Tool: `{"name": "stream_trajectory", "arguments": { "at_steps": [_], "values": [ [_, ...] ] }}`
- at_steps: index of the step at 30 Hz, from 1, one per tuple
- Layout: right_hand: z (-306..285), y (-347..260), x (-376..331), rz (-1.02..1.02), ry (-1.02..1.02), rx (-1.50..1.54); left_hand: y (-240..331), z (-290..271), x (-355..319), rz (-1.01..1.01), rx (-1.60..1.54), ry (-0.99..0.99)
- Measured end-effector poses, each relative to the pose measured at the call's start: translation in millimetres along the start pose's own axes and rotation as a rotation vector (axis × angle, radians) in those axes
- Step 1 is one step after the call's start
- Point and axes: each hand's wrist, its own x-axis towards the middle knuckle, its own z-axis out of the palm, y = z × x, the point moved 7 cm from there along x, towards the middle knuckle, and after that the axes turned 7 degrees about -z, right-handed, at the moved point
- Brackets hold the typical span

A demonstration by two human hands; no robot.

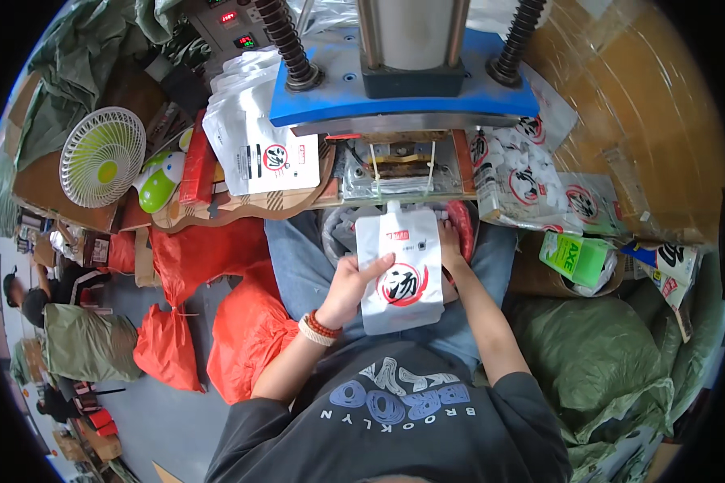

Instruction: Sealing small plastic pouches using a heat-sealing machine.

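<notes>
Holding a black-lettered pouch point(400, 268) is the left hand point(350, 290).

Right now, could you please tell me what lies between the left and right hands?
In the head view, a white pouch lies between them: the left hand holds it, the right hand is at its right edge.

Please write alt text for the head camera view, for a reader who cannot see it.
A person's left hand holds a white spouted pouch, spout up, before a blue-plated press, with the right hand beside the pouch's right edge. Left of the press lie stacked pouches; right of it, loose pouches.
</notes>
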Motion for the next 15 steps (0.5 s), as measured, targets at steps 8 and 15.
{"name": "stream_trajectory", "arguments": {
  "at_steps": [8,15],
  "values": [
    [-68,8,-21,0.043,0.284,0.456,87,18,54,0.092,-0.014,-0.005],
    [-189,-14,-116,0.519,0.412,1.373,96,19,60,0.109,0.140,-0.015]
  ]
}}
